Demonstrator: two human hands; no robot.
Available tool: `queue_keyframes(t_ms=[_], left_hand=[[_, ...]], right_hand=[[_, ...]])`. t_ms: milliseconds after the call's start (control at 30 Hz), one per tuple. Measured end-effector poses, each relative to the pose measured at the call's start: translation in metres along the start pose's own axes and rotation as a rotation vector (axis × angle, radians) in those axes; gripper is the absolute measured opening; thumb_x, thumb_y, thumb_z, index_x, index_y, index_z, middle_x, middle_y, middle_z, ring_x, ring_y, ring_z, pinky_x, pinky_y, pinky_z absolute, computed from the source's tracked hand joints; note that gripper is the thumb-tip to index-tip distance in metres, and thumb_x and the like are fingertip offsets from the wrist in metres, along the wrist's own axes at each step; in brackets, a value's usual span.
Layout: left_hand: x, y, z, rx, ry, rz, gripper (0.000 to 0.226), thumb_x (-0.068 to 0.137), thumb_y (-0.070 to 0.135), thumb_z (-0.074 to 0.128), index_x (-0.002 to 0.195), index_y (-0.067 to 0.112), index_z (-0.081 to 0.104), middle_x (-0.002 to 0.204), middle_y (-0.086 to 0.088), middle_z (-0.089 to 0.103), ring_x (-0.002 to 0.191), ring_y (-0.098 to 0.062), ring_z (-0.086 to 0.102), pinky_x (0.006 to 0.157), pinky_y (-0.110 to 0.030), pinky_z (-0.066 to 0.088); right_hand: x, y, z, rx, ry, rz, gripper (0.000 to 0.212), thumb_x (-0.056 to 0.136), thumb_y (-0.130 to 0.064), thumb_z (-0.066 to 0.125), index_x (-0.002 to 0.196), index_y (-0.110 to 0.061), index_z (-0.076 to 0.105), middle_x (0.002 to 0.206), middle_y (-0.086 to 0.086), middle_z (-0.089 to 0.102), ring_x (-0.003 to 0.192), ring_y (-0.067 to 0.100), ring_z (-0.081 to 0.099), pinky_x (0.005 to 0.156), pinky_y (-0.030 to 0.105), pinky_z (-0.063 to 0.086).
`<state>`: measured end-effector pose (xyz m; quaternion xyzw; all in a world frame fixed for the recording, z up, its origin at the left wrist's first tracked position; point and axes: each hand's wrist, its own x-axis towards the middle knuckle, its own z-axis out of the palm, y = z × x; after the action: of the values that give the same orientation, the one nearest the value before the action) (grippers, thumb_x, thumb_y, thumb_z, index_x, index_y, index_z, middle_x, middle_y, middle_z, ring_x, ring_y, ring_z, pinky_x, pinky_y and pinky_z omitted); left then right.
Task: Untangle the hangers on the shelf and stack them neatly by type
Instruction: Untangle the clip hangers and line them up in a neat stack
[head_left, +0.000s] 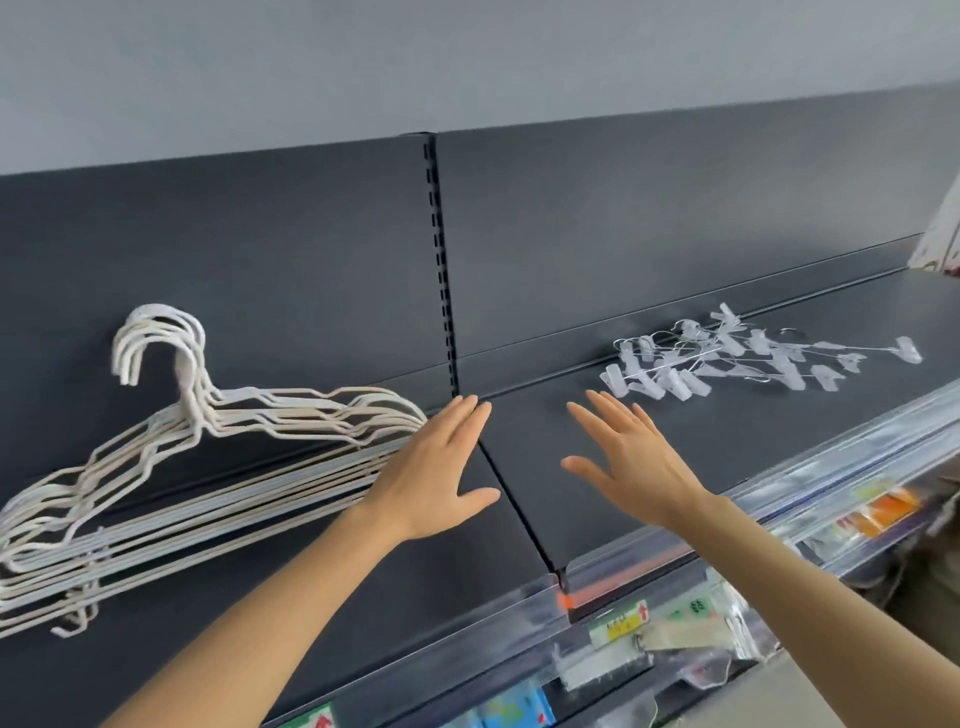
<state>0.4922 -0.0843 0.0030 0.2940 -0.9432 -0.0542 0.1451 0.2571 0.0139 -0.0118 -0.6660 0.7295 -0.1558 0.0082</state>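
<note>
Dark grey metal shelf (675, 441) holds nested white wire coat hangers (208, 415) left, clear plastic clip hangers (753, 358) far right, apart by type; flat left hand (441, 467) seems to square the wire stack's end, right hand (634, 457) hovers spread, empty.

The white hangers (234, 506) run off the left edge; the left hand (436, 467) covers their right tips.

Logged from my feed: one bare left hand (434, 467) and one bare right hand (631, 462), fingers slender. Two forearms (291, 597), uncovered from wrist to frame edge.
</note>
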Motion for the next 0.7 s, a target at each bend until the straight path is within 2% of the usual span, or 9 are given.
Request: queue_keyframes(t_ms=[133, 200, 267, 467, 700], left_hand=[[0.056, 0.055, 0.028, -0.064, -0.033, -0.023, 0.086, 0.089, 0.052, 0.055, 0.153, 0.024, 0.005, 0.161, 0.008, -0.004, 0.146, -0.006, -0.008, 0.114, -0.022, 0.003], [0.085, 0.081, 0.041, -0.094, -0.041, -0.025, 0.084, 0.089, 0.052, 0.055, 0.153, 0.024, 0.007, 0.161, 0.008, -0.003, 0.146, -0.007, -0.007, 0.115, -0.024, 0.004], [0.110, 0.105, 0.052, -0.122, -0.048, -0.036, 0.082, 0.090, 0.050, 0.056, 0.153, 0.023, 0.010, 0.161, 0.006, 0.000, 0.147, -0.009, -0.004, 0.116, -0.025, 0.006], [0.173, 0.152, 0.076, -0.130, -0.078, -0.013, 0.077, 0.088, 0.047, 0.059, 0.150, 0.022, 0.021, 0.159, 0.003, 0.011, 0.146, -0.012, 0.007, 0.115, -0.028, 0.017], [0.255, 0.168, 0.103, -0.153, -0.075, 0.012, 0.079, 0.087, 0.048, 0.060, 0.150, 0.022, 0.021, 0.157, 0.006, 0.015, 0.146, -0.013, 0.010, 0.115, -0.030, 0.023]], right_hand=[[-0.010, 0.068, -0.021, 0.014, 0.001, 0.048, 0.090, 0.081, -0.078, 0.020, 0.148, -0.019, 0.024, 0.156, 0.006, 0.021, 0.145, 0.020, 0.013, 0.119, 0.039, 0.013], [-0.015, 0.100, -0.030, 0.031, -0.008, 0.086, 0.074, 0.090, -0.062, 0.035, 0.149, -0.019, 0.021, 0.157, 0.005, 0.019, 0.145, 0.020, 0.012, 0.119, 0.038, 0.013], [-0.020, 0.127, -0.037, 0.051, -0.014, 0.113, 0.070, 0.093, -0.055, 0.041, 0.150, -0.019, 0.020, 0.157, 0.004, 0.018, 0.145, 0.021, 0.013, 0.119, 0.038, 0.013], [-0.028, 0.191, -0.061, 0.097, -0.016, 0.188, 0.068, 0.093, -0.055, 0.041, 0.149, -0.023, 0.020, 0.157, 0.003, 0.018, 0.144, 0.021, 0.014, 0.116, 0.035, 0.013], [-0.007, 0.261, -0.071, 0.111, -0.001, 0.238, 0.066, 0.092, -0.055, 0.043, 0.147, -0.022, 0.026, 0.155, 0.002, 0.022, 0.142, 0.021, 0.021, 0.116, 0.035, 0.019]])
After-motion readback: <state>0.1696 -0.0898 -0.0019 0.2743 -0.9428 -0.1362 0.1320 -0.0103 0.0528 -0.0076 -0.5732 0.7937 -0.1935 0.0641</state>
